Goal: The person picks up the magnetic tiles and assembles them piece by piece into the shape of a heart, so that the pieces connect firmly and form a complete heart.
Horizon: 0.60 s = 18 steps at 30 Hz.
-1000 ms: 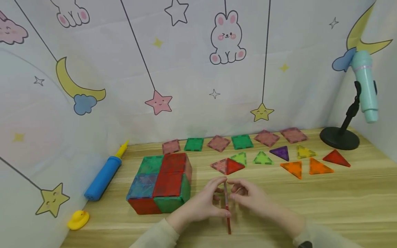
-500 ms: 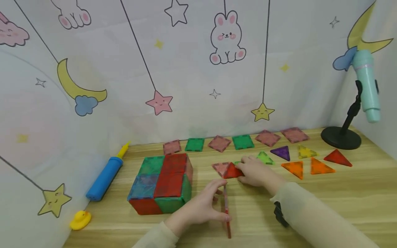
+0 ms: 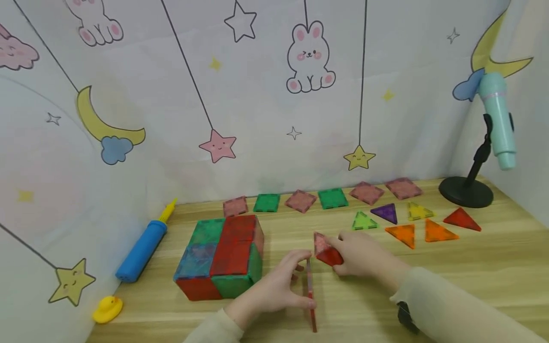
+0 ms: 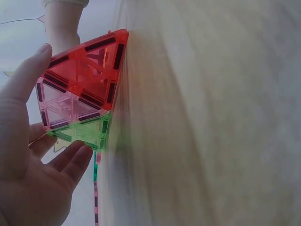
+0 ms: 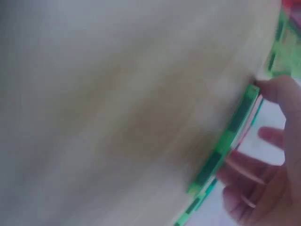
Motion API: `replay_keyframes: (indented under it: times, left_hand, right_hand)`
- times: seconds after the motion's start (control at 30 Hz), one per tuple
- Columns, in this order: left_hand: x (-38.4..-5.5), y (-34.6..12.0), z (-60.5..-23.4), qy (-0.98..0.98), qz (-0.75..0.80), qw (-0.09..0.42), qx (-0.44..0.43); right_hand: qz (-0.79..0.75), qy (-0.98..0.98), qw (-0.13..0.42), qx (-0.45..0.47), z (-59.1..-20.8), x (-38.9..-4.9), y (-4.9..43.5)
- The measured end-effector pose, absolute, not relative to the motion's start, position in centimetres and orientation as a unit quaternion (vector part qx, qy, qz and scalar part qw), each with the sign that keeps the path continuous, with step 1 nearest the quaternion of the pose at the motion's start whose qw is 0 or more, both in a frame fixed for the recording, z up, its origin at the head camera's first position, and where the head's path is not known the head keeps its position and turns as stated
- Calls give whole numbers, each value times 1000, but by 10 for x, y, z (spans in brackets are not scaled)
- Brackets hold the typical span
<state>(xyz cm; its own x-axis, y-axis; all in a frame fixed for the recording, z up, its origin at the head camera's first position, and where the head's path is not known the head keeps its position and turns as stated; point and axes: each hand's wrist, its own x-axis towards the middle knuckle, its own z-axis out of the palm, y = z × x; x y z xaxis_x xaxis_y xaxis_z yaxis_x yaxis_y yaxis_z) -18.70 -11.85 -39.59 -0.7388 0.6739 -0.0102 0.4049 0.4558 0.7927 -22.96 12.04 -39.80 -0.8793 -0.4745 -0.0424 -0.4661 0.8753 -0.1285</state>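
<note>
My left hand (image 3: 279,288) holds an upright panel of joined magnetic tiles (image 3: 310,290) between thumb and fingertips, seen edge-on in the head view. In the left wrist view it shows a red triangle (image 4: 96,75), a pink one (image 4: 66,104) and a light green one (image 4: 87,133), its edge right at the table. Just to the right, my right hand (image 3: 362,255) grips a second joined tile piece by its right side. Its pink part (image 3: 320,244) and red part (image 3: 331,257) show; the rest is behind the hand. A green tile edge (image 5: 221,148) appears beside the fingers in the right wrist view.
A low block of tiles (image 3: 233,257) stands left of the hands. Behind lie square tiles (image 3: 267,203) in a row; loose triangles, including an orange one (image 3: 439,232), lie right. A blue pump (image 3: 141,251), a yellow duck (image 3: 107,309) and a microphone stand (image 3: 465,192) flank them.
My right hand left the upright panel, reached to the flat joined tiles behind it, and has brought them nearer to the panel. The left hand keeps holding the panel in place.
</note>
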Motion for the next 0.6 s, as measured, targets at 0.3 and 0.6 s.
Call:
replay_keyframes:
  times: [0.3, 0.6]
  left_hand:
    - [-190, -122, -397, 839, 403, 158, 329]
    - [-191, -116, -399, 843, 395, 159, 329]
  right_hand:
    - [-118, 957, 49, -259, -395, -217, 129]
    - [-95, 972, 40, -211, -398, -208, 128]
